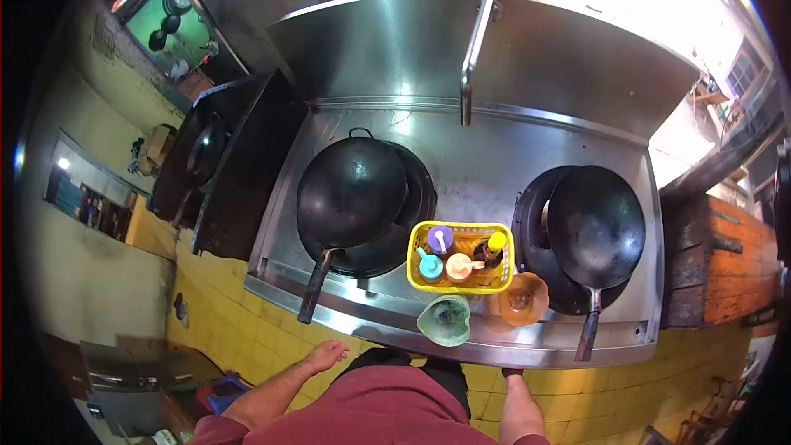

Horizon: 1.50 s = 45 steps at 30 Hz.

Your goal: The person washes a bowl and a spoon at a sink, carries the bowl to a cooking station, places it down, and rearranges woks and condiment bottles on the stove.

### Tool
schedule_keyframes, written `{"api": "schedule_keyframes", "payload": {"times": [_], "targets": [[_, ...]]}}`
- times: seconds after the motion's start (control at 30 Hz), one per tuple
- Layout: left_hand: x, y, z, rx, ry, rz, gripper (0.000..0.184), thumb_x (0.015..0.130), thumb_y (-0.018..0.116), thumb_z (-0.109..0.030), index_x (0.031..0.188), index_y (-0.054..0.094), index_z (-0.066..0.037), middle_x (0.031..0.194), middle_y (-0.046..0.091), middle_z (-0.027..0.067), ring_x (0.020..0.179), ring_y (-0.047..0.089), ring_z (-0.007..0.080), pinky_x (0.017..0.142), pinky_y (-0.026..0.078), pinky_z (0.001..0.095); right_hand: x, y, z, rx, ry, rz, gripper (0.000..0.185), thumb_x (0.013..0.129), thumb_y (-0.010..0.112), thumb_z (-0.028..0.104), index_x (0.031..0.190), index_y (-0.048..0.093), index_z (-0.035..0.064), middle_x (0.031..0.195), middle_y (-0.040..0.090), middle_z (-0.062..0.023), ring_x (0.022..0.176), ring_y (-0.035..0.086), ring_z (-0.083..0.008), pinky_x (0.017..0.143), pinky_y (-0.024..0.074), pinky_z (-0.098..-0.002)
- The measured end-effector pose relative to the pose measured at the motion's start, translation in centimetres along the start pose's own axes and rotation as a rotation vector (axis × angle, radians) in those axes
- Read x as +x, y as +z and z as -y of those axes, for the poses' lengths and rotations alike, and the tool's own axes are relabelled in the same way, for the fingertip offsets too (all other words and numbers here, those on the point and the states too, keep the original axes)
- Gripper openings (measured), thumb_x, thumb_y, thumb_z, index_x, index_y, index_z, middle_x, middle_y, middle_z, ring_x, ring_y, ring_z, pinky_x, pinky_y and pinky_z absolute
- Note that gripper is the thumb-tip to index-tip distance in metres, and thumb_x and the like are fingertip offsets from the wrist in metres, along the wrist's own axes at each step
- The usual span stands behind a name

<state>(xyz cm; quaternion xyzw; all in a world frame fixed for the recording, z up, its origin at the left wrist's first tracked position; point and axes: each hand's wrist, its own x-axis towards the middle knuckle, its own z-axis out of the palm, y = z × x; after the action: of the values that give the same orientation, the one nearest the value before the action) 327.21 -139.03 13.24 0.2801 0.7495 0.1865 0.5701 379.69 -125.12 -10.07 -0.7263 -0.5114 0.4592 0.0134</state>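
My left hand (329, 355) hangs in front of the stove's front edge with its fingers curled in, and nothing shows in it. Only the shaded top of my right hand (512, 372) shows under the front edge; its fingers are hidden. Nearest my left hand is the handle of a black wok (350, 194), tilted on the left burner. A yellow basket (420, 282) in the middle holds several bottles, including purple (440, 239), blue (430, 267) and orange (461, 268) pump tops. A green bowl (445, 320) and an orange bowl (523, 299) sit by it.
A second wok (595, 227) leans on the right burner, its handle over the front edge. A metal faucet (475, 58) reaches over the steel stove (474, 156). Dark metal panels (247, 161) stand at left, a wooden cabinet (725, 259) at right. The floor (247, 313) is yellow tile.
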Motion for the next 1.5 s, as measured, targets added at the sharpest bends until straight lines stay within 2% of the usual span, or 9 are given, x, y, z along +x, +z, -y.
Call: {"api": "schedule_keyframes", "payload": {"times": [0.27, 0.57, 0.7, 0.77, 0.9, 1.23, 1.3, 1.37, 1.5], "targets": [[-2.4, -1.0, 2.3, 0.167, -0.143, -0.044, 0.038, 0.094, 0.042, -0.033, 0.106, 0.061, -0.003, 0.091, 0.065, 0.0091, 0.081, 0.061, 0.0167, 0.073, 0.049, 0.0301, 2.3, 5.6, -0.4, -0.108, -0.409, -0.092, 0.045, 0.092, 0.041, 0.04, 0.122, 0.053, 0.0088, 0.131, 0.049, -0.0138, 0.123, 0.043, -0.0278, 0.103, 0.0325, -0.0433], [-1.6, 1.1, 2.0, 0.243, -0.064, 0.039, 0.041, 0.093, 0.041, -0.036, 0.107, 0.061, -0.003, 0.09, 0.066, 0.0087, 0.082, 0.062, 0.0175, 0.076, 0.049, 0.0305, -4.9, 4.0, 8.8, -0.126, -0.116, -0.041, 0.05, 0.085, 0.05, 0.041, 0.128, 0.049, 0.0144, 0.133, 0.047, -0.0132, 0.127, 0.04, -0.0261, 0.103, 0.0354, -0.0402], [-1.0, 1.8, 1.5, 0.287, -0.057, 0.023, 0.041, 0.093, 0.04, -0.036, 0.106, 0.061, -0.003, 0.09, 0.066, 0.0086, 0.082, 0.062, 0.0177, 0.076, 0.049, 0.0315, -9.4, 1.8, 10.7, -0.837, 0.047, 0.122, 0.048, 0.082, 0.055, 0.036, 0.123, 0.053, 0.0108, 0.129, 0.051, -0.0159, 0.126, 0.043, -0.0252, 0.101, 0.0377, -0.0376], [-0.5, 1.7, 0.9, 0.337, -0.056, 0.021, 0.042, 0.094, 0.04, -0.037, 0.107, 0.061, -0.003, 0.09, 0.066, 0.0085, 0.082, 0.062, 0.0177, 0.076, 0.049, 0.0317, -5.9, 3.3, 6.9, -0.154, 0.182, 0.005, 0.034, 0.081, 0.057, 0.027, 0.11, 0.062, 0.0098, 0.111, 0.062, -0.0162, 0.108, 0.056, -0.0289, 0.091, 0.0457, -0.0374], [-1.1, 1.5, 1.3, 0.243, -0.009, 0.001, 0.041, 0.094, 0.04, -0.036, 0.108, 0.061, -0.003, 0.091, 0.066, 0.0087, 0.082, 0.062, 0.0173, 0.076, 0.049, 0.0318, 3.2, 9.8, -6.5, -0.182, -0.22, -0.242, 0.038, 0.089, 0.047, 0.031, 0.119, 0.057, 0.0115, 0.125, 0.055, -0.0144, 0.119, 0.048, -0.0285, 0.099, 0.0386, -0.0379], [0.6, 2.5, -4.9, 0.171, 0.112, 0.027, 0.039, 0.099, 0.037, -0.03, 0.111, 0.057, 0.001, 0.092, 0.063, 0.009, 0.084, 0.059, 0.0153, 0.08, 0.049, 0.0296, -1.1, 5.7, 4.8, 0.135, -0.118, -0.408, 0.049, 0.087, 0.05, 0.044, 0.124, 0.051, 0.0113, 0.127, 0.053, -0.0095, 0.118, 0.046, -0.0259, 0.1, 0.0374, -0.0399], [0.3, 2.3, -4.7, 0.175, 0.134, 0.021, 0.038, 0.099, 0.037, -0.029, 0.11, 0.057, 0.001, 0.092, 0.063, 0.0089, 0.084, 0.059, 0.0152, 0.08, 0.049, 0.0295, -2.5, 2.0, 6.3, 0.905, 0.577, -0.005, 0.052, 0.088, 0.049, 0.045, 0.126, 0.049, 0.0108, 0.13, 0.05, -0.0078, 0.12, 0.044, -0.0243, 0.097, 0.0397, -0.0413], [-0.1, 1.9, -4.3, 0.176, 0.108, 0.02, 0.037, 0.099, 0.037, -0.029, 0.109, 0.058, 0.001, 0.092, 0.063, 0.0088, 0.083, 0.059, 0.0148, 0.079, 0.049, 0.0293, -3.2, 1.7, 5.9, 0.895, 0.626, 0.024, 0.051, 0.087, 0.05, 0.045, 0.124, 0.05, 0.0093, 0.122, 0.053, -0.0072, 0.114, 0.047, -0.024, 0.09, 0.0436, -0.0428], [0.0, 2.0, -2.7, 0.133, 0.067, 0.02, 0.037, 0.099, 0.038, -0.028, 0.107, 0.059, 0.0, 0.09, 0.064, 0.0081, 0.082, 0.059, 0.0139, 0.078, 0.049, 0.0288, -4.7, 3.6, 5.8, 0.092, 0.037, 0.153, 0.046, 0.086, 0.053, 0.036, 0.12, 0.055, 0.0055, 0.121, 0.055, -0.0157, 0.114, 0.05, -0.028, 0.093, 0.0423, -0.0382]]}}
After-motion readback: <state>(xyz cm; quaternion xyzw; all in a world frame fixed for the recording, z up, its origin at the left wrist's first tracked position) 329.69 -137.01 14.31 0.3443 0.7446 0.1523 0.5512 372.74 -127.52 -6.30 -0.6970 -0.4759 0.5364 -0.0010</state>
